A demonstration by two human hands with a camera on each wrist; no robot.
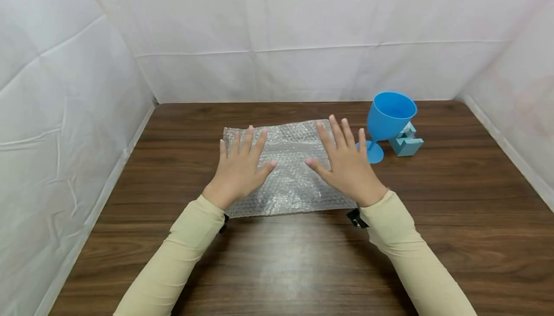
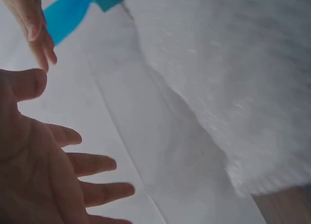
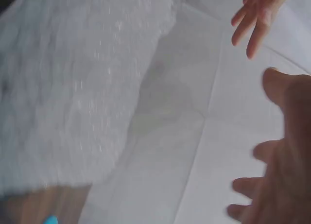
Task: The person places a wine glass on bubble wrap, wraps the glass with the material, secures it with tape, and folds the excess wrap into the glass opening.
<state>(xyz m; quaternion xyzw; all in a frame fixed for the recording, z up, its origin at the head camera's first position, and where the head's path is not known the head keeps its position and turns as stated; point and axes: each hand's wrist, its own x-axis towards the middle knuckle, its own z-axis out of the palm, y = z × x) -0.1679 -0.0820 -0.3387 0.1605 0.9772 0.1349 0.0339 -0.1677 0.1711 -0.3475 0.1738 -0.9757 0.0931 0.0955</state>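
A sheet of clear bubble wrap [image 1: 290, 181] lies flat on the brown wooden table. Above its left part hovers my left hand [image 1: 242, 169], palm down with fingers straight and spread. My right hand [image 1: 346, 164] is held the same way over the right part, its thumb pointing inward. Both wrist views show a gap between palm and wrap: the left hand [image 2: 43, 156] and the right hand [image 3: 277, 161] have nothing in them. Beyond the right hand's fingers stands a blue plastic goblet [image 1: 387, 119], its base partly covered by that hand in the head view.
Just behind and right of the goblet is a small light-blue block-shaped object [image 1: 406, 142] with a notch, partly hidden by the cup. White cloth walls [image 1: 303, 32] enclose the table [image 1: 285, 268] at the back and both sides.
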